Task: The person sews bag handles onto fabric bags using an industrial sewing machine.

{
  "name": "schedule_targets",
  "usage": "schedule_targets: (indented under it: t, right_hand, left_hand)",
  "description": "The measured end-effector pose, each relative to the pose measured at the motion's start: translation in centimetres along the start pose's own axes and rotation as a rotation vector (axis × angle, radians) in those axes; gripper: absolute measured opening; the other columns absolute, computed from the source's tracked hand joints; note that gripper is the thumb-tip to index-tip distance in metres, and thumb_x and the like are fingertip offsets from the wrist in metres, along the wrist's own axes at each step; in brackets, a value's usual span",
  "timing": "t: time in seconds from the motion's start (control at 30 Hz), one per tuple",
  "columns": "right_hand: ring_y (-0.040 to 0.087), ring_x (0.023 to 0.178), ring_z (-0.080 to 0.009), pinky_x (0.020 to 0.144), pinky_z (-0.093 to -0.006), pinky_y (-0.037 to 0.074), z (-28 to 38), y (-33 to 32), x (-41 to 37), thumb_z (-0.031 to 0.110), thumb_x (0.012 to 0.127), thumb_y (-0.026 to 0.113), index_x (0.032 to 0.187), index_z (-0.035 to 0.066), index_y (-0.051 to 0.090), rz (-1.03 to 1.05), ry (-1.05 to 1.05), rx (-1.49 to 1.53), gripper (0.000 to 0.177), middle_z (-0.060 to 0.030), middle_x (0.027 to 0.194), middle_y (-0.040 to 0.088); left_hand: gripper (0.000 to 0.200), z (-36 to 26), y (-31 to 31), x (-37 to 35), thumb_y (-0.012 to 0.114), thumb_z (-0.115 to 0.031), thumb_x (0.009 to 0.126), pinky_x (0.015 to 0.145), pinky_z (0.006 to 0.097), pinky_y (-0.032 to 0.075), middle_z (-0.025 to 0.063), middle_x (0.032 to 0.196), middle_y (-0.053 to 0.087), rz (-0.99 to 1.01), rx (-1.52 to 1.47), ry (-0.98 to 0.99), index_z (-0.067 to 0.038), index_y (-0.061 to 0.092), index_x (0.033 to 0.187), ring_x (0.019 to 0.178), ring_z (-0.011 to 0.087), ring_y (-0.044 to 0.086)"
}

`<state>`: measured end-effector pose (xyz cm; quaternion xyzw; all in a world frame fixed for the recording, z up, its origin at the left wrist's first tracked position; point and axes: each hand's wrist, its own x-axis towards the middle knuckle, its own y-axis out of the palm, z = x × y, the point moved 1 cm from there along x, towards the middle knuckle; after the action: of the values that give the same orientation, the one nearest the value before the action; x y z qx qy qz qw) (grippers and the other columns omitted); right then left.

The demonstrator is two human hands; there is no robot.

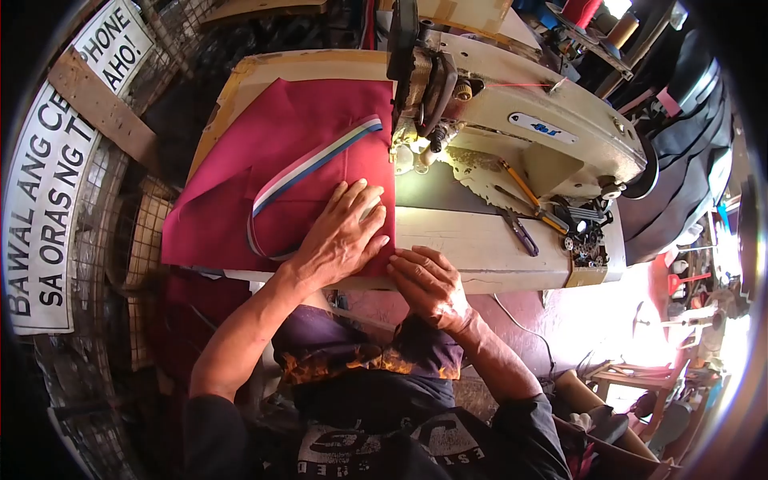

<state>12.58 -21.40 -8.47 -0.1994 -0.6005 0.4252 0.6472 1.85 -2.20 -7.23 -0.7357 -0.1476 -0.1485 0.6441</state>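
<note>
A maroon cloth lies spread on the sewing table, with a red, white and blue striped ribbon running diagonally across it. My left hand presses flat on the cloth near its right edge, fingers spread, over the ribbon's lower part. At the table's near edge my right hand pinches the cloth's lower right corner with curled fingers. The sewing machine stands just right of the cloth, its needle head by the ribbon's upper end.
Scissors, a yellow-handled tool and small metal parts lie on the table under the machine arm. A white sign with black letters hangs on wire mesh at left. Thread spools stand at the back right.
</note>
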Motion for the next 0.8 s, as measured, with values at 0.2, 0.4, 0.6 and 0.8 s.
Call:
schedule_targets:
  t: [0.2,0.4,0.6,0.8]
  right_hand:
    - [0.063,0.119,-0.0353,0.104,-0.0466,0.051,0.8,-0.3,-0.4,0.010,0.074,0.064,0.111,-0.007,0.069,0.055,0.053,0.012,0.040,-0.0196,0.120,0.065]
    - [0.063,0.119,-0.0350,0.102,-0.0463,0.052,1.2,-0.8,-0.2,0.010,0.079,0.072,0.109,-0.008,0.068,0.098,0.086,0.003,0.035,-0.0205,0.118,0.065]
    - [0.064,0.114,-0.0341,0.100,-0.0454,0.052,-0.3,-0.6,1.2,0.015,0.081,0.075,0.108,-0.008,0.068,0.112,0.112,0.048,0.036,-0.0202,0.115,0.066]
    - [0.065,0.110,-0.0330,0.098,-0.0449,0.053,-2.0,-0.4,2.6,0.020,0.082,0.076,0.107,-0.008,0.068,0.112,0.128,0.060,0.038,-0.0195,0.113,0.066]
  left_hand:
    - [0.057,0.3,-0.6,-0.8,0.064,-0.043,0.092,0.118,0.0646,0.021,0.0125,0.146,0.046,0.145,0.013,-0.015,-0.001,0.058,0.131,0.142,0.0389,0.034]
    - [0.063,0.8,-0.4,-0.6,0.062,-0.049,0.093,0.117,0.0666,0.022,0.0132,0.146,0.045,0.177,-0.018,-0.006,-0.001,0.056,0.133,0.142,0.0400,0.033]
    - [0.061,2.3,-0.4,0.9,0.064,-0.048,0.092,0.116,0.0677,0.023,0.0118,0.146,0.046,0.191,-0.038,0.006,-0.001,0.057,0.130,0.141,0.0417,0.034]
    - [0.059,4.0,0.0,2.5,0.065,-0.047,0.090,0.115,0.0684,0.024,0.0117,0.143,0.048,0.188,-0.045,0.015,-0.001,0.058,0.126,0.139,0.0424,0.036]
